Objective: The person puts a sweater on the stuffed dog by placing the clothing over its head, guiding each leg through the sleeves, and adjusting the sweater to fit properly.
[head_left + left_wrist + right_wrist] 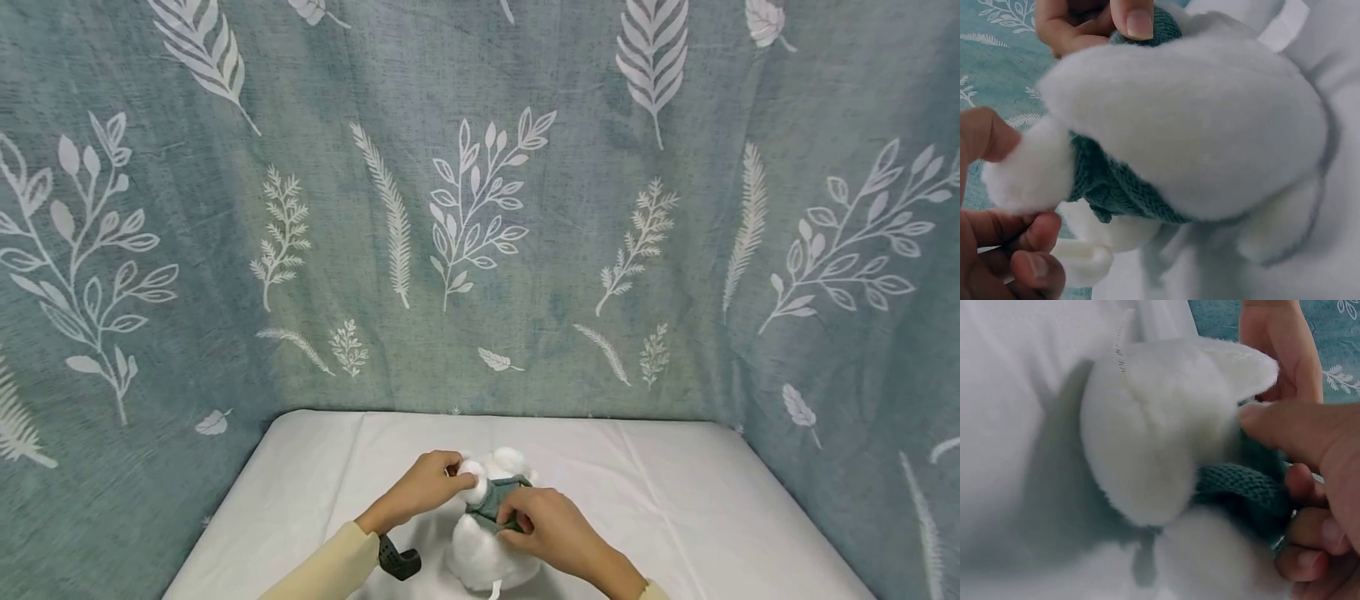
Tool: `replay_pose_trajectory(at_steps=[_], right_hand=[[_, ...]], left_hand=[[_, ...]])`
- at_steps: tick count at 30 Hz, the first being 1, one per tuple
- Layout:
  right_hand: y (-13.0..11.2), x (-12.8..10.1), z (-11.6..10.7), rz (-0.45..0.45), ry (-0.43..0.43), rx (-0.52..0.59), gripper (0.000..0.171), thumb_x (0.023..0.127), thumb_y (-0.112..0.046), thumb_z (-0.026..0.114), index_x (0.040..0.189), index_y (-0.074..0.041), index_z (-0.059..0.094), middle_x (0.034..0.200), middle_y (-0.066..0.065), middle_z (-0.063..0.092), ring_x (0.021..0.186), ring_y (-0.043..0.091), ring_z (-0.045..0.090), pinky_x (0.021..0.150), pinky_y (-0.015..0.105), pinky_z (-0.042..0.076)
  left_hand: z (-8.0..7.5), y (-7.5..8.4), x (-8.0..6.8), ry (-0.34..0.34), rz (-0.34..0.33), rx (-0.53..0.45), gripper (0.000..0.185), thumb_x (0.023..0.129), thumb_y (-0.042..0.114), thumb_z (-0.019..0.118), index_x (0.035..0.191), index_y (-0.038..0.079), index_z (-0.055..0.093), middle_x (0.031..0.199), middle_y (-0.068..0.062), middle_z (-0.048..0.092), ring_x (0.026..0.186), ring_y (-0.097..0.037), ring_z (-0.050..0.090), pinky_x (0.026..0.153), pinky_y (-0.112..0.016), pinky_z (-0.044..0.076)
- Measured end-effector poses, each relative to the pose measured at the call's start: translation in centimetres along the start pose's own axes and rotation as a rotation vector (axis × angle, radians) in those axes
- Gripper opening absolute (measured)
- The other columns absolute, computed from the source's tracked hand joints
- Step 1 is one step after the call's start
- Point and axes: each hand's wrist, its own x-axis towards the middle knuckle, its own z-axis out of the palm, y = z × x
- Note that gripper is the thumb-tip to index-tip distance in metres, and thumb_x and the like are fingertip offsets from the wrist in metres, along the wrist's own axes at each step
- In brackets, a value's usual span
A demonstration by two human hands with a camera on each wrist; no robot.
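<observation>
With left hand (431,485), pinching white plush toy (480,554), lower centre; with right hand (553,530), gripping green sweater (492,498). Probably adjusting fit; next, tug evenly.

Head view forward, wrist views near toy (1210,131)

From here: white fluffy plush toy (491,554) lying on the white surface (637,492), tag (495,589) at its big rounded end. Green knit garment (489,504) on it, rumpled.
</observation>
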Motion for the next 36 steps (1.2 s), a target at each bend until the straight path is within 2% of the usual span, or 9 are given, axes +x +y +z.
replay_pose_trajectory(at_steps=[5, 9, 12, 15, 22, 27, 31, 34, 36], right_hand=[[0.6, -0.2, 0.0, 0.041, 0.105, -0.016, 0.032, 0.082, -0.021, 0.088, 0.110, -0.020, 0.072, 0.070, -0.016, 0.050, 0.057, -0.001, 0.042, 0.054, 0.022, 0.042], [1.0, -0.4, 0.3, 0.031, 0.144, -0.067, 0.023, 0.086, -0.024, 0.085, 0.107, -0.022, 0.076, 0.072, -0.017, 0.049, 0.058, -0.001, 0.042, 0.053, 0.022, 0.041], [1.1, -0.5, 0.6, 0.030, 0.121, -0.086, 0.012, 0.089, -0.022, 0.082, 0.100, -0.022, 0.079, 0.073, -0.019, 0.049, 0.060, -0.002, 0.043, 0.053, 0.021, 0.041], [1.1, -0.7, 0.8, 0.029, 0.073, -0.114, 0.007, 0.089, -0.021, 0.081, 0.096, -0.020, 0.080, 0.074, -0.019, 0.049, 0.060, -0.003, 0.043, 0.053, 0.021, 0.041], [0.9, -1.4, 0.1, 0.011, -0.015, -0.130, 0.004, 0.088, -0.021, 0.079, 0.089, -0.018, 0.079, 0.074, -0.018, 0.047, 0.059, -0.003, 0.041, 0.052, 0.020, 0.039], [0.9, -1.6, -0.3, 0.012, -0.020, -0.063, 0.004, 0.090, -0.022, 0.079, 0.093, -0.019, 0.080, 0.076, -0.018, 0.050, 0.061, -0.003, 0.044, 0.053, 0.020, 0.041], [1.0, -1.5, -0.3, 0.040, 0.045, 0.017, 0.021, 0.088, -0.025, 0.083, 0.108, -0.023, 0.076, 0.069, -0.017, 0.051, 0.056, -0.001, 0.043, 0.052, 0.021, 0.040], [1.0, -1.5, -0.1, 0.070, 0.142, 0.002, 0.032, 0.084, -0.025, 0.087, 0.112, -0.024, 0.071, 0.062, -0.016, 0.047, 0.051, -0.001, 0.040, 0.050, 0.021, 0.037], [0.9, -1.4, 0.1, 0.105, 0.198, -0.039, 0.031, 0.083, -0.025, 0.088, 0.108, -0.024, 0.070, 0.060, -0.016, 0.044, 0.050, -0.001, 0.037, 0.048, 0.021, 0.035]], left_hand=[[-0.3, 0.0, -0.2, -0.058, -0.003, -0.012, 0.027, 0.097, 0.037, 0.067, 0.083, 0.015, 0.061, 0.080, 0.001, 0.057, 0.070, -0.014, 0.046, 0.060, -0.031, 0.037], [-0.2, 0.1, -0.4, -0.090, 0.026, -0.023, 0.031, 0.097, 0.041, 0.069, 0.082, 0.015, 0.060, 0.078, 0.001, 0.056, 0.067, -0.013, 0.046, 0.058, -0.029, 0.037], [0.0, 0.2, -0.3, -0.093, 0.066, -0.017, 0.031, 0.096, 0.042, 0.070, 0.082, 0.016, 0.061, 0.075, 0.002, 0.056, 0.065, -0.012, 0.047, 0.057, -0.027, 0.038], [-0.1, 0.2, -0.3, -0.063, 0.074, -0.004, 0.027, 0.097, 0.038, 0.068, 0.082, 0.017, 0.061, 0.075, 0.003, 0.056, 0.066, -0.011, 0.046, 0.058, -0.027, 0.038], [-0.6, -0.1, 0.0, 0.032, -0.008, -0.013, 0.027, 0.097, 0.027, 0.065, 0.076, 0.016, 0.053, 0.072, 0.001, 0.047, 0.066, -0.015, 0.043, 0.060, -0.032, 0.036], [-0.8, 0.1, -0.1, 0.035, -0.048, -0.020, 0.029, 0.096, 0.026, 0.064, 0.074, 0.015, 0.048, 0.070, 0.001, 0.043, 0.064, -0.015, 0.039, 0.059, -0.031, 0.034], [-0.8, 0.3, -0.1, -0.002, -0.074, -0.021, 0.027, 0.095, 0.028, 0.063, 0.076, 0.014, 0.050, 0.070, 0.000, 0.044, 0.064, -0.015, 0.039, 0.060, -0.032, 0.034], [-0.7, 0.3, 0.0, -0.026, -0.077, -0.013, 0.024, 0.094, 0.030, 0.063, 0.080, 0.013, 0.054, 0.073, 0.000, 0.048, 0.067, -0.015, 0.042, 0.062, -0.033, 0.036], [-0.6, 0.3, 0.0, -0.038, -0.067, -0.008, 0.025, 0.095, 0.033, 0.065, 0.081, 0.013, 0.056, 0.074, 0.000, 0.049, 0.068, -0.015, 0.043, 0.062, -0.033, 0.036]])
